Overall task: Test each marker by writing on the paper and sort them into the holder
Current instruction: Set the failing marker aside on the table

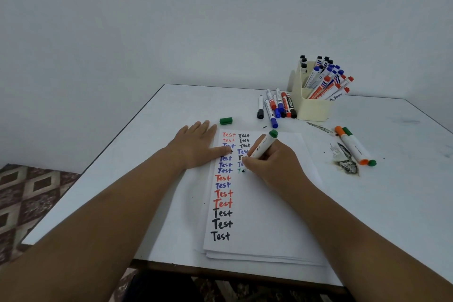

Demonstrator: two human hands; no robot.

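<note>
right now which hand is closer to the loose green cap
Left. The left hand lies flat just below and left of the green cap; the right hand grips the marker farther down-right.

Light soft, even, cool, slightly dim; source cannot be told. Wall (171,19) flat grey-white, no glare. Table (404,191) top pale, no hot spots. Faint shadows only, under left hand (196,144) and right hand (272,162). Wide-angle bend: table edges splay outward, forearms swell at lower corners. Writing on paper (269,216) sharp; holder (311,108) labels slightly soft.
</note>
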